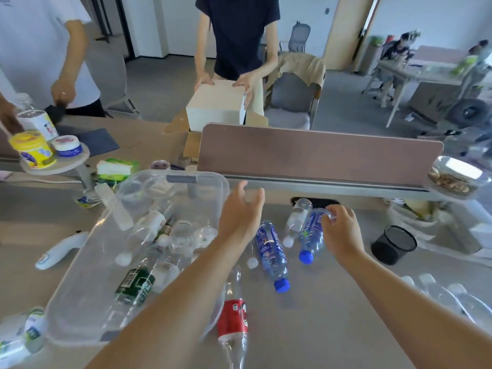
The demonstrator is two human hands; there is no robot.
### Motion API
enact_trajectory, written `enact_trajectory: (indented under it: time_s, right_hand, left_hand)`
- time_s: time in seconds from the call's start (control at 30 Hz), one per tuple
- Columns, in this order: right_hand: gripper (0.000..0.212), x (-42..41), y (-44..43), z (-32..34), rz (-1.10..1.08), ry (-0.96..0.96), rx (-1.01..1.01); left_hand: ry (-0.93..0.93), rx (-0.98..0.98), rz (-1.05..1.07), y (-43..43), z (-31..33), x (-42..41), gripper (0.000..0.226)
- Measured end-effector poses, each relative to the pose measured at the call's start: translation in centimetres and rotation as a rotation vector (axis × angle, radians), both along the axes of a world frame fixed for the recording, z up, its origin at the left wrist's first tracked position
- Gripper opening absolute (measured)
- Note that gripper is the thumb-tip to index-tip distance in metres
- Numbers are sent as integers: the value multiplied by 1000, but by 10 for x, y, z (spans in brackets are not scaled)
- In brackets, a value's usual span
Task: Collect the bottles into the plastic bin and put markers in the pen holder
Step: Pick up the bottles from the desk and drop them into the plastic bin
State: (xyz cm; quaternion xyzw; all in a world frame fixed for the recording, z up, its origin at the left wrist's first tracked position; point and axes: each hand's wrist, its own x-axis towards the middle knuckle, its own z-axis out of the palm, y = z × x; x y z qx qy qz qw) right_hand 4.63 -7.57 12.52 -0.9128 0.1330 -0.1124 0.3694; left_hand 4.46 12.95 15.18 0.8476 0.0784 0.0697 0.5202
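Note:
A clear plastic bin [80, 283] lies on the desk at the left with several empty bottles inside it. My left hand [239, 217] hovers open over the bin's right rim, holding nothing. My right hand [340, 230] is closed on the base of a blue-labelled bottle with a blue cap [311, 235]. Beside it lie a white-capped clear bottle [296, 219] and another blue-capped bottle [271, 251]. A red-labelled bottle [231, 320] lies near the front. The black mesh pen holder [394, 243] stands at the right. No markers are visible.
A brown divider panel [319, 153] runs across the back of the desk. More clear bottles lie at the front right [447, 296] and front left [21, 334]. A white handheld device [58, 249] lies left of the bin. Two people stand beyond the desk.

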Motion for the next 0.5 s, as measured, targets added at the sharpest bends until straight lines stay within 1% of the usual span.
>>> enact_trajectory:
  time_s: [0.1,0.2,0.3,0.33,0.4,0.47,0.5]
  right_hand:
    - [30,5,-38,-6,-13,23,15]
    - [29,9,-69,-26,12,40,36]
    - [30,12,-95,-48,24,73,88]
    - [30,13,-104,-56,35,88,96]
    - [30,12,-123,-70,59,125,101]
    - [29,14,-143,-82,83,158,74]
    - [30,17,-153,-87,103,176,37]
  left_hand:
    - [80,32,-32,-44,-13,10,52]
    - [243,158,-90,-79,-43,18,57]
    - [422,281,-96,-100,-86,34,58]
    - [498,312,-80,-105,-102,39,62]
    - [653,353,-28,-115,-130,42,75]
    - [720,356,39,-127,-151,38,93]
    - [715,355,53,-132,-157,38,95]
